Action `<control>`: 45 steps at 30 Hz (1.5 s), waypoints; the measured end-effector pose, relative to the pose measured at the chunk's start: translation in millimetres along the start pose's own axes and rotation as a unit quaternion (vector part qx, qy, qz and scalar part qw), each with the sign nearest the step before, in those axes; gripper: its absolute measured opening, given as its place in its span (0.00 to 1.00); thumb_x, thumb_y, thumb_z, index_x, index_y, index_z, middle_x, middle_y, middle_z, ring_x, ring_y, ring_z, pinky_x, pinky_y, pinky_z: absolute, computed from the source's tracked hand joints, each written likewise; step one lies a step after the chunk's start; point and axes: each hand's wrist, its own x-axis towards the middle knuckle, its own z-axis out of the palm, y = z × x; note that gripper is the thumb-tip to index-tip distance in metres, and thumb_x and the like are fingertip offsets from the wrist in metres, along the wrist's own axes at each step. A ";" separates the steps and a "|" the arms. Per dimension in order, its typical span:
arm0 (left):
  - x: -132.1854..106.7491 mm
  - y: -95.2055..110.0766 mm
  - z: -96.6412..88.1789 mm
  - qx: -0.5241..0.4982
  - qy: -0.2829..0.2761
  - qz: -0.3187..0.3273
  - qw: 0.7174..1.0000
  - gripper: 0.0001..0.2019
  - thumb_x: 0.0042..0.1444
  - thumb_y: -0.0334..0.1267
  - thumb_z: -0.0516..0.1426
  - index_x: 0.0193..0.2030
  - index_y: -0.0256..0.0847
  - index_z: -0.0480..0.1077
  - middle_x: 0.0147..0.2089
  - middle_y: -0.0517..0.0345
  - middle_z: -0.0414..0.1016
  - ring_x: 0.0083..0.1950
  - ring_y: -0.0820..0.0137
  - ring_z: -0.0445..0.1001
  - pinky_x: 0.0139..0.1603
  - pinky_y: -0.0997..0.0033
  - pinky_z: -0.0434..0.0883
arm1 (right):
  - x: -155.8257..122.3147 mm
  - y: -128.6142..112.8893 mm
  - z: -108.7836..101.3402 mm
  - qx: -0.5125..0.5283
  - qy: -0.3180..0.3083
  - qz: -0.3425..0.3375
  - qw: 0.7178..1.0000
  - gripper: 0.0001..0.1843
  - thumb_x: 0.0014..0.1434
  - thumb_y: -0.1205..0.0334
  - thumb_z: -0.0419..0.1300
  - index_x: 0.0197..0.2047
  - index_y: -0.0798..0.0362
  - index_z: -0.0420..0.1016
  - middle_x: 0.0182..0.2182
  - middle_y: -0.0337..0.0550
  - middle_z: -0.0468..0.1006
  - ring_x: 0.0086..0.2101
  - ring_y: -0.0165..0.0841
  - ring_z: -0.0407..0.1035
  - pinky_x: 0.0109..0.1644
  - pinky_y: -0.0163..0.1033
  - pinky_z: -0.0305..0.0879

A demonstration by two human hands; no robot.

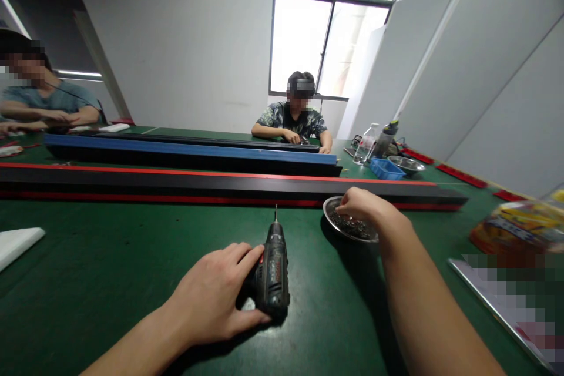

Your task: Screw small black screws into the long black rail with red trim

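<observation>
A black cordless drill [274,270] lies on the green table [97,270], its bit pointing away toward a long black rail with red edges [176,183]. My left hand [218,296] rests against the drill's near end, fingers curled round its grip. My right hand [361,205] reaches into a small metal bowl [350,220] of dark screws, fingers bent down into them; whether it holds a screw is hidden.
A second long rail with a blue top [189,153] lies behind the first. Two other people sit at the far side and far left. A blue bin [386,169], a metal dish [408,164] and two bottles stand at the back right. A snack bag [520,226] is at right.
</observation>
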 end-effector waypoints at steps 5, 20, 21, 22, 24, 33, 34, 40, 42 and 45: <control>-1.4 2.0 -0.9 -0.005 -0.005 0.007 1.000 0.41 0.54 0.59 0.67 0.70 0.44 0.64 0.60 0.47 0.75 0.56 0.52 0.77 0.58 0.51 0.76 | -3.4 -19.1 4.7 0.079 0.080 -0.096 0.989 0.03 0.56 0.64 0.71 0.32 0.55 0.86 0.31 0.49 0.85 0.32 0.38 0.78 0.34 0.36 0.66; -1.9 -2.7 4.5 -0.010 -0.005 0.020 1.000 0.43 0.52 0.60 0.69 0.70 0.43 0.64 0.61 0.47 0.75 0.57 0.52 0.76 0.59 0.49 0.76 | 22.2 -96.1 123.5 0.325 0.179 -0.198 0.907 0.16 0.70 0.57 0.59 0.42 0.53 0.88 0.40 0.49 0.88 0.40 0.39 0.81 0.45 0.37 0.68; -1.9 -2.1 3.6 -0.011 -0.009 0.019 1.000 0.43 0.52 0.60 0.69 0.70 0.43 0.64 0.61 0.47 0.75 0.57 0.52 0.76 0.59 0.49 0.76 | 25.0 -94.5 129.1 0.336 0.179 -0.191 0.905 0.16 0.70 0.57 0.59 0.42 0.53 0.88 0.40 0.49 0.88 0.40 0.39 0.81 0.46 0.38 0.69; -1.8 -1.5 2.8 -0.011 -0.012 0.016 1.000 0.44 0.51 0.60 0.69 0.70 0.43 0.64 0.61 0.47 0.75 0.57 0.52 0.77 0.59 0.49 0.76 | 27.5 -93.1 133.5 0.345 0.177 -0.185 0.903 0.17 0.71 0.56 0.59 0.42 0.54 0.88 0.39 0.49 0.88 0.40 0.40 0.81 0.46 0.38 0.69; -1.4 -0.5 1.7 -0.010 -0.017 0.014 1.000 0.44 0.51 0.60 0.69 0.70 0.43 0.64 0.60 0.46 0.75 0.57 0.52 0.77 0.59 0.50 0.76 | 31.5 -91.5 138.5 0.353 0.171 -0.179 0.902 0.17 0.70 0.55 0.59 0.42 0.54 0.88 0.39 0.49 0.88 0.39 0.40 0.81 0.46 0.38 0.69; 0.3 0.1 0.1 -0.004 -0.029 0.010 1.000 0.43 0.52 0.60 0.69 0.70 0.45 0.63 0.61 0.46 0.75 0.58 0.51 0.77 0.59 0.51 0.75 | 32.8 -95.9 136.4 0.316 0.146 -0.181 0.920 0.16 0.71 0.56 0.59 0.43 0.52 0.88 0.40 0.47 0.88 0.43 0.39 0.81 0.47 0.37 0.68; 0.3 0.1 -0.1 -0.004 -0.030 0.010 1.000 0.43 0.51 0.60 0.69 0.70 0.45 0.63 0.61 0.46 0.75 0.58 0.51 0.77 0.59 0.51 0.75 | 32.7 -96.1 136.4 0.313 0.143 -0.181 0.921 0.16 0.72 0.56 0.59 0.43 0.52 0.88 0.40 0.47 0.88 0.43 0.39 0.81 0.47 0.37 0.68; -0.9 0.1 0.2 -0.004 -0.026 0.011 1.000 0.43 0.52 0.60 0.68 0.70 0.44 0.63 0.61 0.45 0.75 0.58 0.51 0.77 0.59 0.50 0.75 | 32.4 -96.9 136.4 0.275 0.143 -0.167 0.936 0.17 0.72 0.55 0.58 0.45 0.51 0.88 0.46 0.49 0.88 0.47 0.41 0.81 0.48 0.37 0.67; -1.3 -0.2 0.9 -0.004 -0.025 0.013 1.000 0.43 0.52 0.60 0.69 0.70 0.44 0.63 0.61 0.46 0.75 0.57 0.51 0.77 0.59 0.50 0.76 | 31.7 -97.0 135.2 0.271 0.135 -0.171 0.938 0.18 0.73 0.53 0.57 0.45 0.51 0.88 0.45 0.48 0.88 0.46 0.41 0.81 0.47 0.37 0.67; -1.7 -1.5 2.9 -0.007 -0.013 0.017 1.000 0.43 0.51 0.61 0.69 0.70 0.44 0.64 0.61 0.46 0.75 0.57 0.51 0.77 0.59 0.50 0.76 | 30.1 -96.4 132.7 0.275 0.123 -0.180 0.936 0.21 0.74 0.52 0.54 0.45 0.51 0.89 0.40 0.47 0.88 0.44 0.40 0.81 0.46 0.37 0.67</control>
